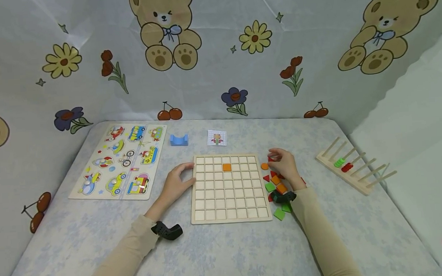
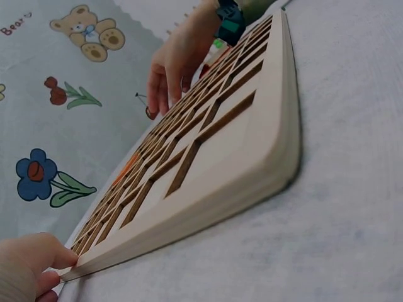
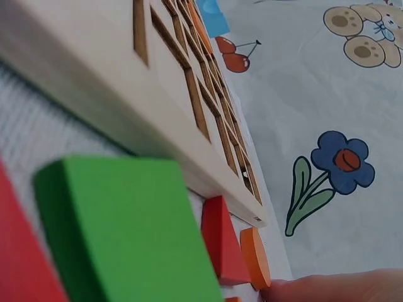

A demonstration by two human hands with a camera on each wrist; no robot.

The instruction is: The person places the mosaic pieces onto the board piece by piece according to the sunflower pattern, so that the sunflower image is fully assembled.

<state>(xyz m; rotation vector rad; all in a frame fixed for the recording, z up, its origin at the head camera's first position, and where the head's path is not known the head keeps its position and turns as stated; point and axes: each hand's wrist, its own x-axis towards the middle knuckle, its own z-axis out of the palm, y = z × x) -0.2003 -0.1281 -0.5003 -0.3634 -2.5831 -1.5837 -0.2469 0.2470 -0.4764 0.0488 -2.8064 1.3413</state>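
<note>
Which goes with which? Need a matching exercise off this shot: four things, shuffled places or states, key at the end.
1. left hand
2. right hand
3. picture card
4. peg rack

A. at the loose pieces on the right of the board
B. carries green beads and red beads
C. at the board's left edge
D. lies beyond the board's far edge

Pairs: 1-C, 2-A, 3-D, 4-B

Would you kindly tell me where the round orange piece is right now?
In the head view, the round orange piece lies just right of the grid board, near its upper right corner, beside the right hand.
</note>
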